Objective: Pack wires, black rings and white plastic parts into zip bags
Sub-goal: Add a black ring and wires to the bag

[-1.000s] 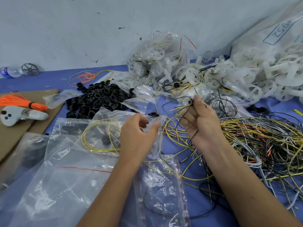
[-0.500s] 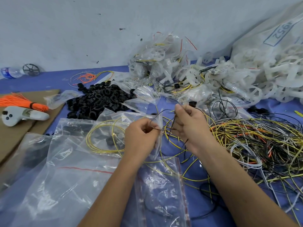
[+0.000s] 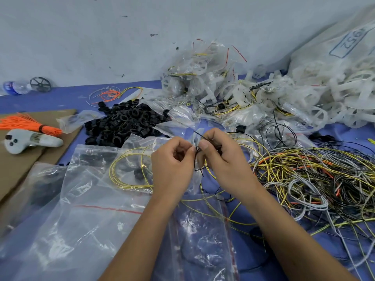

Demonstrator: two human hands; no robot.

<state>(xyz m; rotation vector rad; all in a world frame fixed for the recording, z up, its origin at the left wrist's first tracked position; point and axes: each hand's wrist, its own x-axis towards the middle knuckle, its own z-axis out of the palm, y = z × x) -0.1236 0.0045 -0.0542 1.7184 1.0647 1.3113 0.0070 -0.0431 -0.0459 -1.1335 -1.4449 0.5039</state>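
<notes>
Over blue-covered desk [image 3: 67,98] against grey wall [image 3: 81,37].
Left hand [image 3: 172,163] and right hand [image 3: 225,159] raised together, fingers pinching thin black wire [image 3: 196,159].

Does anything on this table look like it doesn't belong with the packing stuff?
Yes. A white handheld controller lies on the cardboard at the left beside an orange bundle, and a plastic water bottle lies on its side against the wall. Neither is a wire, ring or bag.
</notes>
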